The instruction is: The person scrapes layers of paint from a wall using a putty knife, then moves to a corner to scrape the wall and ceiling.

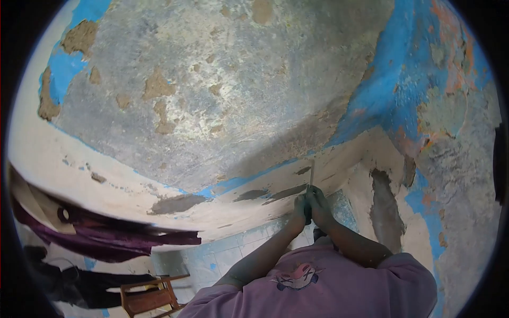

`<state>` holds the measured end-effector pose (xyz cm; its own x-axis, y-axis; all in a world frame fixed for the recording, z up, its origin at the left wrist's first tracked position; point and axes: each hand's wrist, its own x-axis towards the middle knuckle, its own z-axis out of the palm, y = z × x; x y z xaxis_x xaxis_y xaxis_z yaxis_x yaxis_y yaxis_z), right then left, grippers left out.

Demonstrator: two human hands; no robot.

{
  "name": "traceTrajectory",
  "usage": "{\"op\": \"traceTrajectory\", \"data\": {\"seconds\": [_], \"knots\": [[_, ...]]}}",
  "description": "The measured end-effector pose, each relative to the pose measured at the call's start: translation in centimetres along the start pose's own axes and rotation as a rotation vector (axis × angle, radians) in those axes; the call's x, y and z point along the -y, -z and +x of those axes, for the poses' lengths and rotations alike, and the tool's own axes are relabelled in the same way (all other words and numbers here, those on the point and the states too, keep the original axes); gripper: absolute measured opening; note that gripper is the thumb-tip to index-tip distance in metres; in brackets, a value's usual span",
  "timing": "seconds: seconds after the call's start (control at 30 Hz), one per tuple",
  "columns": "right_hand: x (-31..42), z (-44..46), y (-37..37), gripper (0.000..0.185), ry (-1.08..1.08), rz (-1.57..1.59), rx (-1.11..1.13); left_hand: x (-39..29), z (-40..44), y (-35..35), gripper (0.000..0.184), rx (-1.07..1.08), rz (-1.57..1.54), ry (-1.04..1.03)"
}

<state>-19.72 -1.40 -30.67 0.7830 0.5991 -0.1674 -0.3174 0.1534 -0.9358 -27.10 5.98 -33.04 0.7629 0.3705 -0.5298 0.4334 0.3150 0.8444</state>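
- Mauve cloth shirt [360, 281], one, lies nearest.
- Two bare hands, left hand [299, 211] and right hand [319, 205], close together round one thin, pale-bladed, dark-handled tool [312, 172], probably for steadiness.
- Its blade points toward the cream-painted wall band [281, 181]; contact I cannot tell.
- One brown wooden chair [143, 302] shows lower left.

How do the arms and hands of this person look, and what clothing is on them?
The left hand and right hand look ungloved. The forearms are bare below the short sleeves of a pinkish-purple shirt, which has a pink and dark motif.
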Motion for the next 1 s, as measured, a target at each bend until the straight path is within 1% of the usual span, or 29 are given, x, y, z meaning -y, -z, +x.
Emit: {"op": "traceTrajectory", "data": {"seconds": [0.07,0.1,0.17,0.2,0.23,0.27,0.3,0.33,0.37,0.4,0.43,0.47,0.5,0.53,0.57,0.6,0.63,0.67,0.7,0.73,0.77,0.8,0.83,0.87,0.9,0.93,1.0], "knots": [[-1.2,-1.4,-0.2,0.03,0.174,-0.297,0.008,0.9,0.5,0.5,0.062,0.147,-0.12,-0.098],[-0.9,-1.9,-0.4,0.03,0.167,-0.29,-0.031,1.3,0.2,0.2,0.062,0.176,-0.102,-0.078],[1.7,-2.2,-1.1,0.032,-0.013,-0.18,-0.022,0.5,-0.8,-0.7,0.057,-0.025,0.004,-0.313],[2.6,-2.8,-1.6,0.032,-0.007,-0.171,-0.058,-1.7,-1.8,0.0,0.057,0.008,0.021,-0.308],[3.2,-3.4,-2.0,0.034,-0.013,-0.133,-0.108,-4.9,-3.2,1.2,0.055,0.164,0.256,-0.32],[3.2,-3.8,-2.5,0.036,-0.022,-0.093,-0.156,-6.8,-3.7,2.3,0.052,0.32,0.49,-0.328],[2.5,-3.8,-2.7,0.036,-0.021,-0.082,-0.187,-5.9,-1.9,3.8,0.048,0.383,0.421,-0.293],[1.7,-3.7,-2.7,0.039,0.076,-0.183,-0.218,-6.2,-1.1,4.4,0.048,0.412,0.436,-0.285],[1.0,-3.8,-2.9,0.041,0.166,-0.289,-0.247,-6.5,-0.2,4.8,0.046,0.327,0.474,-0.361],[1.2,-4.1,-3.6,0.041,0.159,-0.284,-0.276,-6.8,0.4,5.1,0.045,0.24,0.508,-0.436],[1.8,-4.3,-4.7,0.042,0.138,-0.223,-0.242,-7.1,1.0,5.0,0.045,0.268,0.515,-0.43],[2.1,-4.3,-5.6,0.042,0.121,-0.164,-0.208,-7.3,1.4,4.6,0.043,0.334,0.276,-0.355],[1.9,-4.2,-6.5,0.042,0.121,-0.164,-0.233,-7.4,1.5,4.3,0.042,0.393,0.035,-0.272],[1.7,-4.0,-7.4,0.042,0.158,-0.277,-0.292,-7.9,1.0,4.0,0.042,0.415,0.04,-0.263],[1.4,-4.0,-8.0,0.043,0.194,-0.391,-0.35,-8.4,0.2,3.6,0.042,0.492,-0.165,-0.2],[1.4,-4.3,-8.5,0.043,0.195,-0.389,-0.372,-8.8,-0.4,3.4,0.043,0.563,-0.368,-0.132],[1.8,-4.7,-9.1,0.043,0.223,-0.418,-0.38,-8.7,-0.7,3.5,0.041,0.535,-0.423,-0.1],[2.3,-5.3,-9.7,0.044,0.25,-0.445,-0.388,-8.7,-1.1,3.8,0.041,0.553,-0.407,-0.093],[2.6,-6.0,-10.2,0.045,0.179,-0.374,-0.362,-8.5,-1.6,4.3,0.04,0.583,-0.435,-0.057],[2.6,-5.9,-10.6,0.045,0.183,-0.365,-0.383,-8.4,-1.8,4.7,0.038,0.611,-0.465,-0.02],[2.5,-5.8,-10.9,0.044,0.283,-0.48,-0.435,-8.5,-1.5,4.9,0.038,0.625,-0.452,-0.012],[2.5,-5.7,-11.2,0.044,0.382,-0.6,-0.484,-8.7,-1.1,4.9,0.035,0.578,-0.454,0.003],[3.6,-5.0,-11.3,0.044,0.384,-0.601,-0.501,-8.9,-0.6,4.8,0.033,0.532,-0.458,0.015],[5.2,-4.0,-11.3,0.044,0.311,-0.481,-0.467,-9.5,0.3,4.8,0.033,0.543,-0.452,0.023],[5.9,-3.6,-11.5,0.043,0.236,-0.36,-0.429,-10.4,1.3,4.7,0.031,0.527,-0.394,-0.036],[5.6,-3.8,-11.8,0.043,0.232,-0.363,-0.44,-10.9,1.5,4.7,0.029,0.512,-0.34,-0.098],[5.0,-3.9,-12.1,0.042,0.182,-0.331,-0.482,-10.6,0.3,4.8,0.027,0.493,-0.336,-0.097]]}}
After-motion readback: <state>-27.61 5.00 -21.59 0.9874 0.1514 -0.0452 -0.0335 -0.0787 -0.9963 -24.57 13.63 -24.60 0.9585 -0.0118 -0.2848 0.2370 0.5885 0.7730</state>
